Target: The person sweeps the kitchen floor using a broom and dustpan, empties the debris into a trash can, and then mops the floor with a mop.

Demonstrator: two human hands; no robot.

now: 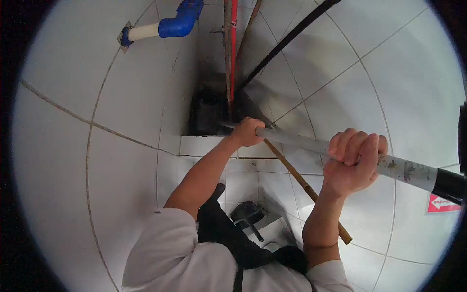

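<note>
A long whitish-grey pole with a black sleeve at its right end slants across the view. My left hand is closed around its lower part, over the tiled ledge. Farther up, near the black sleeve, my right hand wraps its fingers around the same pole. The pole's far end runs into the dark corner basin, and what is fixed to that end cannot be made out. A bamboo stick slants down behind the pole, between my arms.
A red pole and a black pole lean in the corner. From the left tiled wall juts a blue pipe elbow. A black dustpan-like object is low by my apron. A red arrow sign is on the right wall.
</note>
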